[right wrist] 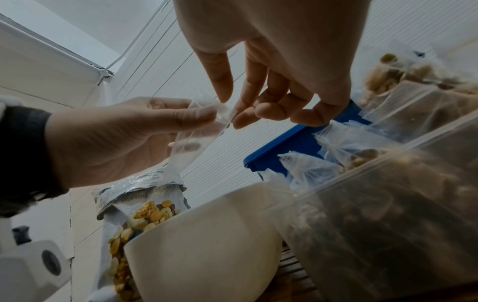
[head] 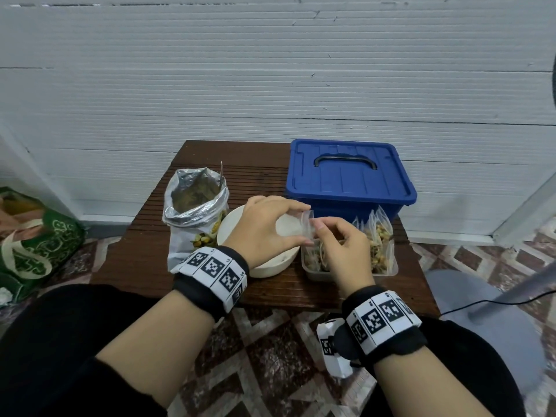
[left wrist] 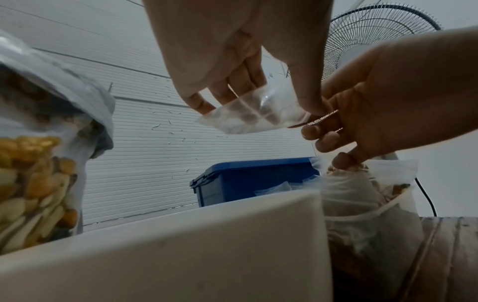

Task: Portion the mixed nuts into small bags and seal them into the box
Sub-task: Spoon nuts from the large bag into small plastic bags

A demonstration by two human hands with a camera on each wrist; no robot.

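Note:
Above the white bowl [head: 231, 230], my left hand [head: 296, 225] holds a small clear bag [head: 307, 228] by its top, fingers behind and thumb in front. My right hand [head: 319, 233] pinches the same bag's right edge between thumb and forefinger. The left wrist view shows the small bag [left wrist: 253, 114] flat and almost empty, and in the right wrist view it [right wrist: 194, 143] hangs down from both hands. The open foil nut bag [head: 195, 206] stands left of the bowl. The blue box [head: 349, 176] sits at the back right, lid on.
A clear tray [head: 319, 273] with several filled small bags [head: 379, 242] stands right of the bowl, in front of the box. The small brown table [head: 135, 257] ends just before my knees. A green bag [head: 36, 242] lies on the floor to the left, a fan base [head: 469, 299] to the right.

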